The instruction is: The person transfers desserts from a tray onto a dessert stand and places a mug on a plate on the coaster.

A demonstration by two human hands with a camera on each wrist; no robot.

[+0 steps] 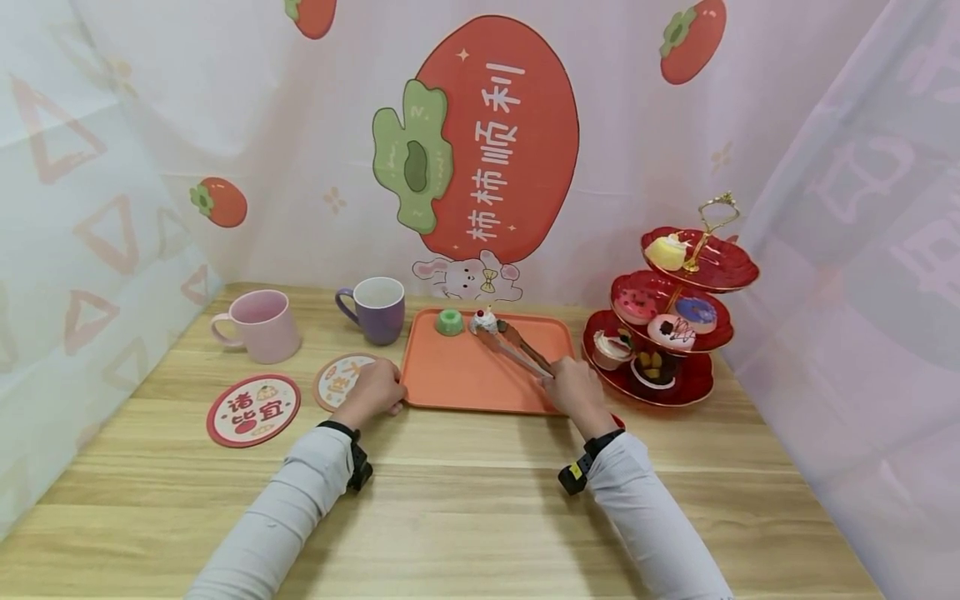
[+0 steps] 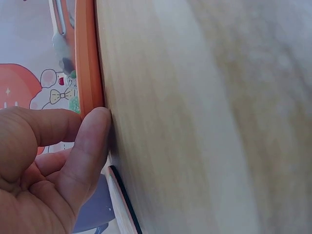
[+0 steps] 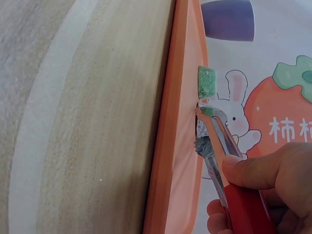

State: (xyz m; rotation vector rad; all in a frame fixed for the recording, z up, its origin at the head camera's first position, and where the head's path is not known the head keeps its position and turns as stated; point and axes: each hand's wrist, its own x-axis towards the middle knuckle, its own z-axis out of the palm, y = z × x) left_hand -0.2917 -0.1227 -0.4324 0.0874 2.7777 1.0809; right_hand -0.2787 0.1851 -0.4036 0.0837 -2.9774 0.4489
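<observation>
My left hand (image 1: 372, 390) pinches the front left corner of an orange tray (image 1: 457, 375), thumb and forefinger at its rim in the left wrist view. In my right hand (image 1: 576, 392) I grip a pair of food tongs (image 3: 243, 204) by the red handle. Their tips straddle a small cupcake (image 1: 483, 319) with white topping and a red cherry, which sits at the back of the tray. Just left of it stands a green ring-shaped cake (image 1: 450, 322). In the right wrist view the tongs partly hide the cupcake.
A three-tier red stand (image 1: 697, 379) with several desserts rises right of the tray. On the left are a pink mug (image 1: 270, 329), a purple mug (image 1: 381, 312) and a red-rimmed coaster (image 1: 253, 410). Another coaster (image 1: 337, 379) lies partly behind my left hand. A printed curtain (image 1: 300, 167) hangs behind.
</observation>
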